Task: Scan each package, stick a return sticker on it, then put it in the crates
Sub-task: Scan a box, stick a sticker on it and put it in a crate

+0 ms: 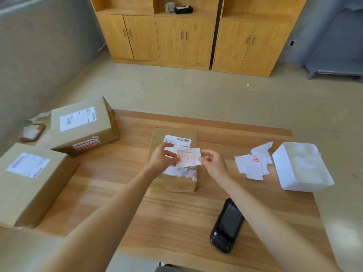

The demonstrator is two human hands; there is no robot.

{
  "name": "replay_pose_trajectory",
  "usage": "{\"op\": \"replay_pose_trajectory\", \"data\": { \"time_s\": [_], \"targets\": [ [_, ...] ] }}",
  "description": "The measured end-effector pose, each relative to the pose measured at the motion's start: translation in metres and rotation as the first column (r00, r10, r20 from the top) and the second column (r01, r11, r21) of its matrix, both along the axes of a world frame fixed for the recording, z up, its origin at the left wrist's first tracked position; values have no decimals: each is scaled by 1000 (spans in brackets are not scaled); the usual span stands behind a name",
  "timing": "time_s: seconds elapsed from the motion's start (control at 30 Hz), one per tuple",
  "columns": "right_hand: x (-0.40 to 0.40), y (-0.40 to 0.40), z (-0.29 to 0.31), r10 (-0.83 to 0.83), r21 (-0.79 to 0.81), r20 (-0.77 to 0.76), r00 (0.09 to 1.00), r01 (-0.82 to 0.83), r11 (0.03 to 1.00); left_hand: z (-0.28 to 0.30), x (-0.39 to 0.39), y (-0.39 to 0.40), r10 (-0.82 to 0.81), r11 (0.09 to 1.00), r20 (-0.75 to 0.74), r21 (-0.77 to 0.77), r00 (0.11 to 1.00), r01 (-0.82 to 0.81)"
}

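Observation:
A small brown package (172, 181) with a barcode label lies in the middle of the wooden table (176, 213). Above it I hold a white return sticker (188, 157) with red characters. My left hand (163, 158) pinches its left edge and my right hand (211, 162) pinches its right edge. A black handheld scanner (227, 225) lies on the table near my right forearm, untouched. A loose pile of stickers (253, 161) sits to the right.
Two larger cardboard boxes, one at the left front (31, 183) and one behind it (82, 124), stand on the table's left side. A white plastic container (300, 167) sits at the right edge. Wooden cabinets (184, 36) line the far wall across the tiled floor.

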State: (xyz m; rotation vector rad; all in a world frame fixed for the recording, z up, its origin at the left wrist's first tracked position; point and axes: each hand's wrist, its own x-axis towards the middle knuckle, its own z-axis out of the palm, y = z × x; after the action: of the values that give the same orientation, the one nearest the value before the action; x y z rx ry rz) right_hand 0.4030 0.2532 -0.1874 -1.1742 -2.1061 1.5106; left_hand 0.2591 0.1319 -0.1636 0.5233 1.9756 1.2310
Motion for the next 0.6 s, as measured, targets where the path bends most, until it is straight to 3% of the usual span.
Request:
{"op": "replay_pose_trajectory", "data": {
  "time_s": [0.17, 0.6],
  "targets": [
    [-2, -26, -10, -48, 135, 45, 998, 41, 990, -7, -6, -16, -60, 998, -103, -29, 993, 58],
    [7, -48, -21, -93, 225, 187, 978, 50, 973, -19, 9, -11, -125, 991, -272, -83, 954, 106]
  ]
}}
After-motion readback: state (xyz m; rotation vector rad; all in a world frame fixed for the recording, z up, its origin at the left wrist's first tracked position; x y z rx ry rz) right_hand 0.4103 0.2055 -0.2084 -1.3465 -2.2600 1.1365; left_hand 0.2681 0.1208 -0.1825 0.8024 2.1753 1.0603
